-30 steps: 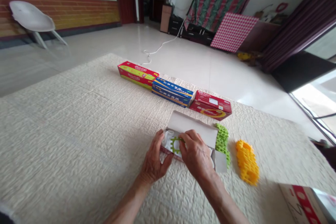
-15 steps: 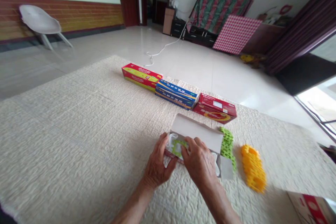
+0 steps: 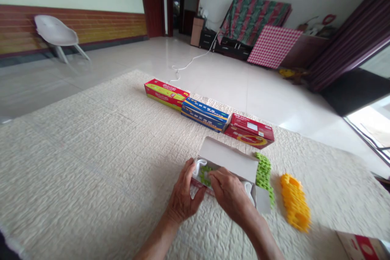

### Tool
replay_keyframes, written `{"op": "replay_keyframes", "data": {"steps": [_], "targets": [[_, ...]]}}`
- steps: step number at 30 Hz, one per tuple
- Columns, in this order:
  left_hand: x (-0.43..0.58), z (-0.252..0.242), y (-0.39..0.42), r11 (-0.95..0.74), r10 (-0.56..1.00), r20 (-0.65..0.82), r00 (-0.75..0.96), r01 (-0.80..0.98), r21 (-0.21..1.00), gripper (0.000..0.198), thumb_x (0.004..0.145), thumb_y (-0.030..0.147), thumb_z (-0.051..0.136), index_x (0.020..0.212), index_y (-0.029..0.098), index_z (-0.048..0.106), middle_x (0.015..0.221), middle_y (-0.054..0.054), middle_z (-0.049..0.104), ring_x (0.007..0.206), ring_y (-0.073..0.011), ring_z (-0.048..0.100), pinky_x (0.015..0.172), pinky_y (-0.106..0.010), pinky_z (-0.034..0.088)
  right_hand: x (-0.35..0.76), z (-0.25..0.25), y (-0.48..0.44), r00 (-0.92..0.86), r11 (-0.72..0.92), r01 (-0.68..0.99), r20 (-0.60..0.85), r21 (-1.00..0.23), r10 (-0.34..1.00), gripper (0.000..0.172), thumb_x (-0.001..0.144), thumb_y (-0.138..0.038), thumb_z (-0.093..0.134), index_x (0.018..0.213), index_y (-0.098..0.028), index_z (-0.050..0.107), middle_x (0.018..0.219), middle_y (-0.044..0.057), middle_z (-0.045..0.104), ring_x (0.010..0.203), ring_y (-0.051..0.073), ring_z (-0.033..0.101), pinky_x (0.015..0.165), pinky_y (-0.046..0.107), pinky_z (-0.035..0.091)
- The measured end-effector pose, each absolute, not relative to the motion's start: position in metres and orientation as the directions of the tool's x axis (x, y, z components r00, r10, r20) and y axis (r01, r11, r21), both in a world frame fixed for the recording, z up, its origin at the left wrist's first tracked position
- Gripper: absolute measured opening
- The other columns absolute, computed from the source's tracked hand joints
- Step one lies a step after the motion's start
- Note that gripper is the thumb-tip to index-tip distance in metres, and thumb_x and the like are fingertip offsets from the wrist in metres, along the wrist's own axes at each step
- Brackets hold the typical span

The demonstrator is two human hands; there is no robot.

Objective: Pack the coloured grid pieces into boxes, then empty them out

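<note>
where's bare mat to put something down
The widest bare stretch of the cream mat lies left of the left hand, which grips the open box, and the red-yellow box. A narrower strip runs between the open box and the blue box. Right of the right hand, pinching a green piece, it is crowded: green blocks, yellow blocks.

A cream quilted cover [image 3: 91, 162] carries everything. Along its far edge three shut cartons lie end to end in a slanting row: a red-and-yellow carton [image 3: 166, 94] on the left, a blue carton [image 3: 204, 113] in the middle, a red carton [image 3: 250, 131] on the right. Nearer lies an open white box [image 3: 228, 162], with a green block stack [image 3: 263, 170] just beside its right end, a yellow block stack [image 3: 295, 203] further right, and a red-and-white carton [image 3: 362, 248] at the near right corner.
</note>
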State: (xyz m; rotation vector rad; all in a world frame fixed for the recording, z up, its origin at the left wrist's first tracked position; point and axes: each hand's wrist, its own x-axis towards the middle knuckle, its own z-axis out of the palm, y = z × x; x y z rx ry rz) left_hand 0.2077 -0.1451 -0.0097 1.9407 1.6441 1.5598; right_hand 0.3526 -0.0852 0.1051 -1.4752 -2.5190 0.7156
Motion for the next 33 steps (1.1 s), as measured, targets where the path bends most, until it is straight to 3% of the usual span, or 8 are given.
{"op": "replay_keyframes", "data": {"steps": [4, 8, 14, 18, 22, 25, 28, 33], "targets": [[0.207, -0.009, -0.145, -0.388, 0.794, 0.591, -0.14, 0.633, 0.67, 0.069, 0.092, 0.033, 0.053, 0.151, 0.015, 0.023, 0.151, -0.022, 0.039, 0.141, -0.0319, 0.038, 0.109, -0.052, 0.043, 0.348, 0.1, -0.081, -0.616, 0.497, 0.71, -0.097, -0.499, 0.782, 0.034, 0.101, -0.024, 0.037, 0.076, -0.022, 0.06, 0.082, 0.001, 0.063, 0.077, 0.014, 0.061, 0.071, 0.025, 0.04], [0.207, -0.009, -0.145, -0.389, 0.797, 0.587, -0.141, 0.622, 0.679, 0.07, 0.091, 0.033, 0.054, 0.151, 0.015, 0.023, 0.151, -0.022, 0.038, 0.141, -0.0322, 0.038, 0.109, -0.052, 0.044, 0.346, 0.094, -0.079, -0.693, 0.6, 0.677, -0.097, -0.427, 0.714, 0.032, 0.098, -0.017, 0.039, 0.074, -0.022, 0.06, 0.077, 0.002, 0.063, 0.071, 0.015, 0.059, 0.063, 0.027, 0.039], [0.207, -0.013, -0.145, -0.395, 0.804, 0.579, -0.138, 0.603, 0.693, 0.072, 0.091, 0.034, 0.055, 0.152, 0.016, 0.022, 0.152, -0.022, 0.037, 0.142, -0.0328, 0.037, 0.109, -0.054, 0.043, 0.349, 0.086, -0.074, -0.798, 0.734, 0.571, -0.038, -0.368, 0.602, 0.027, 0.093, -0.01, 0.042, 0.08, -0.023, 0.062, 0.083, 0.005, 0.066, 0.074, 0.02, 0.059, 0.065, 0.032, 0.043], [0.207, -0.014, -0.146, -0.393, 0.804, 0.579, -0.139, 0.607, 0.691, 0.072, 0.091, 0.032, 0.055, 0.152, 0.016, 0.022, 0.152, -0.022, 0.037, 0.142, -0.0319, 0.037, 0.11, -0.053, 0.042, 0.35, 0.085, -0.072, -0.789, 0.709, 0.57, -0.035, -0.416, 0.613, 0.027, 0.093, -0.01, 0.043, 0.077, -0.023, 0.06, 0.081, 0.002, 0.066, 0.074, 0.018, 0.059, 0.066, 0.03, 0.045], [0.208, -0.015, -0.145, -0.386, 0.8, 0.583, -0.142, 0.622, 0.681, 0.072, 0.091, 0.031, 0.054, 0.153, 0.016, 0.021, 0.152, -0.021, 0.038, 0.141, -0.0313, 0.038, 0.109, -0.053, 0.043, 0.35, 0.09, -0.076, -0.699, 0.619, 0.636, -0.004, -0.461, 0.715, 0.032, 0.099, -0.015, 0.035, 0.082, -0.021, 0.062, 0.083, 0.003, 0.067, 0.079, 0.017, 0.062, 0.071, 0.028, 0.046], [0.208, -0.016, -0.145, -0.384, 0.794, 0.591, -0.142, 0.637, 0.669, 0.071, 0.091, 0.03, 0.054, 0.152, 0.016, 0.02, 0.152, -0.021, 0.038, 0.141, -0.0312, 0.038, 0.109, -0.052, 0.043, 0.345, 0.092, -0.077, -0.621, 0.502, 0.597, 0.037, -0.626, 0.783, 0.031, 0.1, -0.02, 0.035, 0.092, -0.02, 0.065, 0.089, 0.005, 0.068, 0.082, 0.016, 0.063, 0.075, 0.027, 0.047], [0.208, -0.017, -0.145, -0.38, 0.794, 0.59, -0.144, 0.64, 0.668, 0.071, 0.091, 0.032, 0.053, 0.152, 0.016, 0.02, 0.151, -0.022, 0.039, 0.141, -0.0316, 0.039, 0.109, -0.052, 0.043, 0.34, 0.096, -0.077, -0.653, 0.462, 0.485, 0.044, -0.742, 0.756, 0.028, 0.099, -0.023, 0.038, 0.102, -0.02, 0.066, 0.093, 0.006, 0.069, 0.084, 0.017, 0.064, 0.077, 0.028, 0.047], [0.209, -0.016, -0.145, -0.378, 0.793, 0.592, -0.143, 0.646, 0.663, 0.071, 0.092, 0.034, 0.052, 0.153, 0.016, 0.019, 0.152, -0.022, 0.038, 0.142, -0.0316, 0.038, 0.109, -0.052, 0.043, 0.366, 0.119, -0.087, -0.56, 0.429, 0.489, 0.104, -0.76, 0.822, 0.029, 0.099, -0.03, 0.04, 0.101, -0.02, 0.067, 0.092, 0.006, 0.071, 0.083, 0.017, 0.066, 0.076, 0.028, 0.05]]}}
